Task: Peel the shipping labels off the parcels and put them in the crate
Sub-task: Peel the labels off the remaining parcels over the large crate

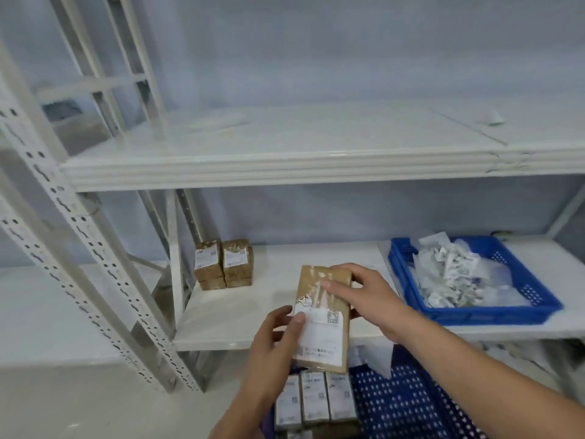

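Brown parcel point(311, 289) in both my hands, at the front edge of the shelf point(234, 321).

My left hand point(272, 337) grips its lower left side, thumb on the white label point(319, 335). My right hand point(364, 293) clasps the top end, thumb on the taped face. To the right, the blue crate point(493, 317) sits on the shelf holding peeled labels point(449, 270). Other labelled parcels point(223, 264) stand further back.
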